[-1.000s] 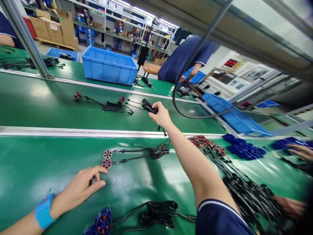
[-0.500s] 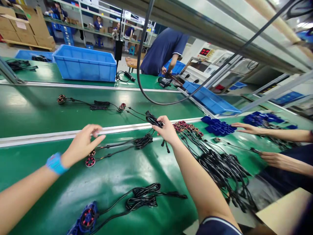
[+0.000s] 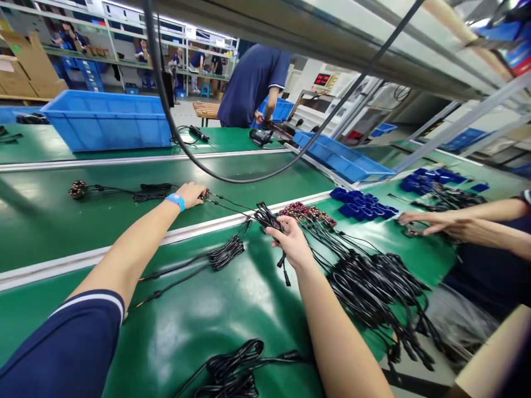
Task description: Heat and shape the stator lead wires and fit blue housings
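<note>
Our right hand (image 3: 290, 237) pinches the black cable bundle (image 3: 262, 214) over the white rail (image 3: 207, 226); our left hand (image 3: 188, 195) is at its wound coils (image 3: 207, 193), grip unclear. Cable probably light, floppy, slightly slick; coils stiffer, leads likely fragile. We'd grasp the bundle mid-length, coils by their rims.

A light-blue wristband (image 3: 176, 201) with a small reddish mark circles the wrist of your left hand (image 3: 192, 194). Farther up that arm from the wristband, your short navy sleeve (image 3: 74, 342) has a white stripe (image 3: 89, 297) along its hem.
</note>
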Available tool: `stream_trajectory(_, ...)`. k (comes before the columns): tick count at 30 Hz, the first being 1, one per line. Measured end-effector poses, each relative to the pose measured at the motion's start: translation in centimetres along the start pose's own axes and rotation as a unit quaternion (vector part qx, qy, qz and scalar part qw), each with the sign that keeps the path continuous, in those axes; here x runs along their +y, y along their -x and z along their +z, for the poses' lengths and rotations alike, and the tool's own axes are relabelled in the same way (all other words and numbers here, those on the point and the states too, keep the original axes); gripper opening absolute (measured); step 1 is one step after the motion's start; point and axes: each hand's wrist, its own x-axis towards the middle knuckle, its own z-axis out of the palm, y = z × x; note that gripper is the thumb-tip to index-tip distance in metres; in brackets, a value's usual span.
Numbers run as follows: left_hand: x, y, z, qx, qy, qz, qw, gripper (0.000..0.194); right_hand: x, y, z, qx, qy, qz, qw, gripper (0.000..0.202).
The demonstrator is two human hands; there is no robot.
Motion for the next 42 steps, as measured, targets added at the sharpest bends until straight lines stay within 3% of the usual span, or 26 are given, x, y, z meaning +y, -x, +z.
stream_trajectory(8, -0.5, -3.1, -0.3, -0.058, -0.046, 0.093, 0.993, 0.027, -0.2, -0.3, -1.3, 0.02, -0.013, 0.025, 0.999, 0.072)
stream_trajectory(14, 0.9, -4.7, -0.6, -0.094, -0.07, 0.118, 0.986, 0.026, -0.9, -0.2, -1.8, 0.041, -0.007, 0.024, 0.999, 0.072)
stream_trajectory(20, 2.8, -3.7, -2.3, -0.094, -0.074, 0.123, 0.985, 0.01, -0.9, -0.4, -3.3, 0.051, 0.008, 0.01, 0.999, 0.068)
stream_trajectory(23, 2.8, 0.2, -4.3, -0.086, -0.07, 0.118, 0.987, 0.008, -0.7, -0.4, -4.2, 0.032, 0.025, 0.0, 0.999, 0.064)
stream_trajectory(27, 2.1, 10.1, -7.1, -0.073, -0.067, 0.078, 0.992, 0.013, -0.7, -0.3, -3.8, -0.074, 0.088, -0.06, 0.992, 0.049)
stream_trajectory(30, 1.7, 18.3, -7.7, -0.06, -0.063, 0.026, 0.996, 0.019, -1.0, -1.0, -1.4, -0.187, 0.158, -0.12, 0.962, 0.037)
stream_trajectory(33, 1.3, 24.6, -6.7, -0.061, -0.039, -0.05, 0.996, 0.019, -1.0, -2.7, 2.3, -0.295, 0.209, -0.132, 0.923, 0.036)
stream_trajectory(37, 0.8, 29.0, -5.0, -0.073, 0.047, -0.126, 0.988, 0.021, -0.3, -5.4, 6.5, -0.406, 0.24, -0.118, 0.874, 0.043)
stream_trajectory(42, 1.1, 30.7, -4.8, -0.065, 0.142, -0.107, 0.982, 0.033, 0.5, -6.7, 7.4, -0.422, 0.341, -0.143, 0.828, 0.05)
